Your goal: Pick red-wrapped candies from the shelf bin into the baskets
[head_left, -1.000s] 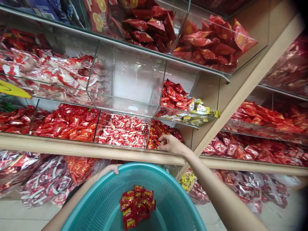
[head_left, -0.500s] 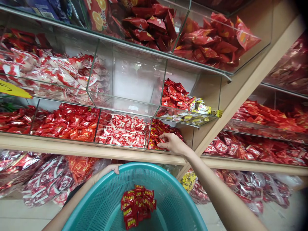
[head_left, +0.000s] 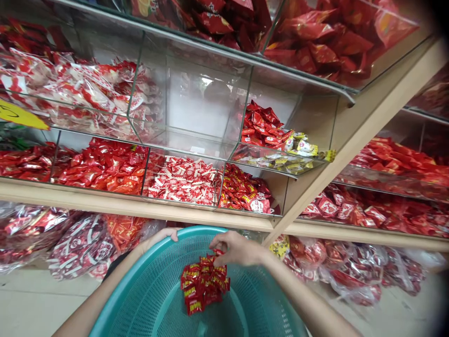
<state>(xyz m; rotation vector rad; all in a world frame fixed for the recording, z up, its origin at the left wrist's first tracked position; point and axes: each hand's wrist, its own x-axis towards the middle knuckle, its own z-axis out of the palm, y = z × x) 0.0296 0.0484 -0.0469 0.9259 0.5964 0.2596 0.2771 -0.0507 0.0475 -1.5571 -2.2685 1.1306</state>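
A teal plastic basket (head_left: 140, 292) with perforated walls is in front of me, its far rim close to the shelf. My left hand (head_left: 159, 238) is closed over the rim at the upper left. Inside the basket lies a small pile of red wrapped candies (head_left: 203, 285) with yellow lettering. My right hand (head_left: 233, 248) is over the basket's far side, just above the pile, its fingers pinching a small red wrapped candy (head_left: 218, 252). Similar dark red candies (head_left: 238, 187) fill the shelf's lower compartment beyond that hand.
Red-and-white wrapped candies (head_left: 185, 180) fill the compartment to the left. Above, a glass bin holds red and yellow packets (head_left: 263, 124). A slanting wooden upright (head_left: 343, 140) divides the shelves. Stuffed clear bags (head_left: 77, 248) sit beneath the wooden ledge (head_left: 105, 204).
My right hand has come from the lower compartment down and back over the basket, with a red candy in its fingers. The left hand still grips the rim. The view has shifted slightly.
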